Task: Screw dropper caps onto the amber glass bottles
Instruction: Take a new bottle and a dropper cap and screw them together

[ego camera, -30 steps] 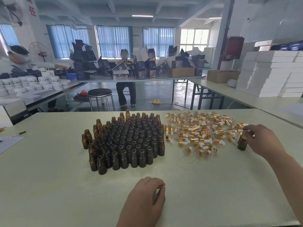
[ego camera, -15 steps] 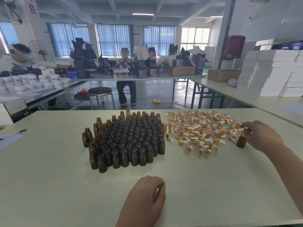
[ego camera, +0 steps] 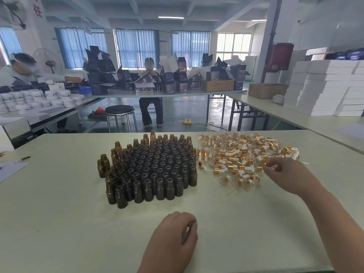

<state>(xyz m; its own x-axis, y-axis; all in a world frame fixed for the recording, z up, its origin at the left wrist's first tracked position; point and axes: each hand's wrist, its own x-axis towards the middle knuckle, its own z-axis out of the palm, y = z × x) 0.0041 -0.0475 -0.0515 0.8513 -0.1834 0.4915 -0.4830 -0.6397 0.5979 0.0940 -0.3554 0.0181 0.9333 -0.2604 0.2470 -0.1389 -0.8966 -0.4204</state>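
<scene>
1. The bottles [ego camera: 151,168] stand upright in a tight cluster on the table [ego camera: 59,213], left of centre, all open-necked; a few stand slightly loose at the cluster's far-left edge
2. The caps [ego camera: 236,156] lie in a loose heap just right of the bottles, gold collars and white bulbs pointing every way, with clear glass tubes among them; the heap's left edge almost touches the cluster
3. The right hand [ego camera: 289,174] reaches in from the right, palm down, over the heap's near-right edge; its fingertips [ego camera: 268,168] are bent down onto the caps there
4. Whether those fingers pinch a cap or only touch the heap, I cannot tell: the back of the hand hides it
5. The left hand [ego camera: 173,241] rests on the table at the near edge, well apart from the bottles, fingers loosely curled with the thumb near the forefinger, holding nothing
6. At the far left of the table lie a pen [ego camera: 21,159] and a sheet of paper [ego camera: 9,170]
7. Beyond the table stands a round stool [ego camera: 120,111], and behind it a person [ego camera: 150,95] sits at a far table stacked with dark cartons [ego camera: 177,79]
8. On the left table are rows of white jars [ego camera: 39,97]; on the right table white boxes [ego camera: 325,89] are stacked high beside a cardboard box [ego camera: 266,90]
</scene>
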